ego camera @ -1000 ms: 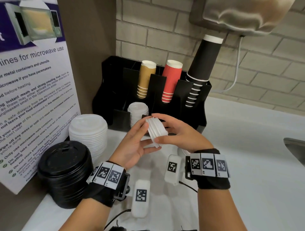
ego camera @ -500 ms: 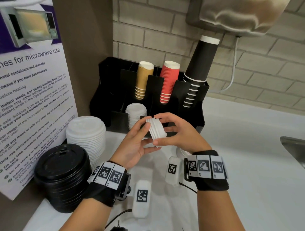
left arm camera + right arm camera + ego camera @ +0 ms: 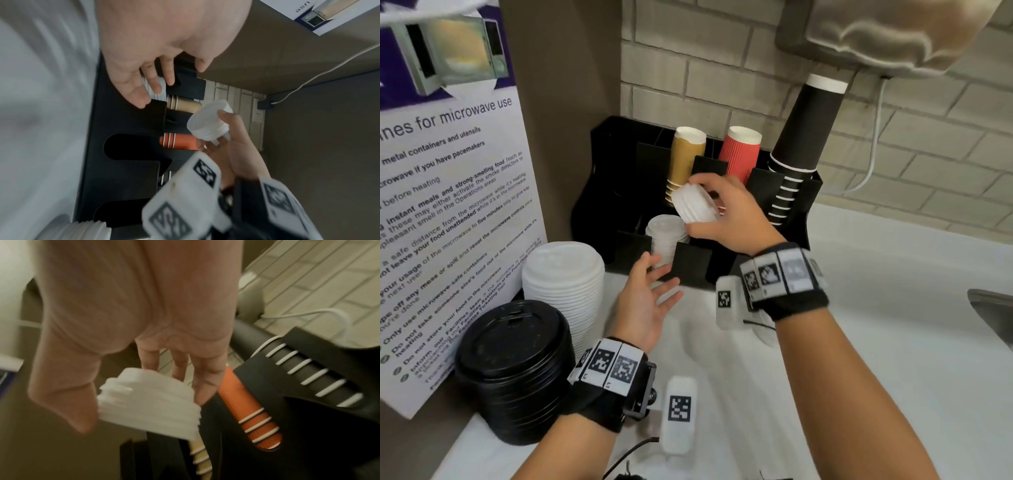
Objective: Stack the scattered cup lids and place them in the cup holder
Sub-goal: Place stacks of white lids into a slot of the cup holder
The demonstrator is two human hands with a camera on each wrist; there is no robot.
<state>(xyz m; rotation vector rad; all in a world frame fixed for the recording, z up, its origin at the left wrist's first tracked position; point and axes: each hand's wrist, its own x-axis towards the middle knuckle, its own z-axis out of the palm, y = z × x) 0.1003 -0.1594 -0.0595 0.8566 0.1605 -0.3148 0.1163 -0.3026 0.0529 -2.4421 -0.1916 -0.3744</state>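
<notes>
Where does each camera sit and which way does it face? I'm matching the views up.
Head: looks down at the cup holder; both forearms show.
Left wrist: looks past the open left hand at the holder.
Right wrist: looks along the right hand, its grip on the small white lid stack.
All three share that stack.

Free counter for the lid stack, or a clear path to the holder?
Bare counter runs from the right hand to the sink edge. The left corner is crowded: black lids, white lids. The holder's front slot already holds lids, open from above.
</notes>
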